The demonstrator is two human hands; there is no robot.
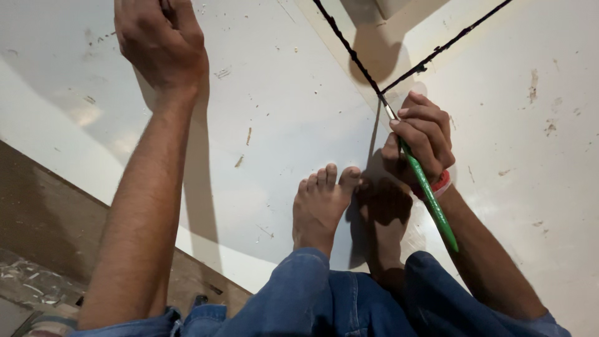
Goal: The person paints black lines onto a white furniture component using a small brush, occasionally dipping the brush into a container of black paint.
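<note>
Jeans fill the bottom of my view, nearest the lens: two blue denim knees, bent up. From there I go by size.

White tiles: I count three large ones, parted by two dark open joints that meet in a point just above the right hand. Tile surfaces are flecked with small brown smears. Wide bare tile lies between the two arms and out to the right edge of view, so there is free room on both sides.

Bare subfloor: a brown strip at lower left, along the straight outer edge of the left-hand tile, with grey rubble in the corner.

Two forearms, two bare feet. Left foot rests flat on the tile in the light; the other foot sits just beside it in shadow, under the right wrist.

Left hand: pressed down on the tile at upper left, fingers curled under. Whether it holds anything, I cannot tell.

Right hand: fingers closed round one green-handled tool. Handle slants down along the wrist; the thin metal tip sits at the spot where the two joints meet. One red band on that wrist.
</note>
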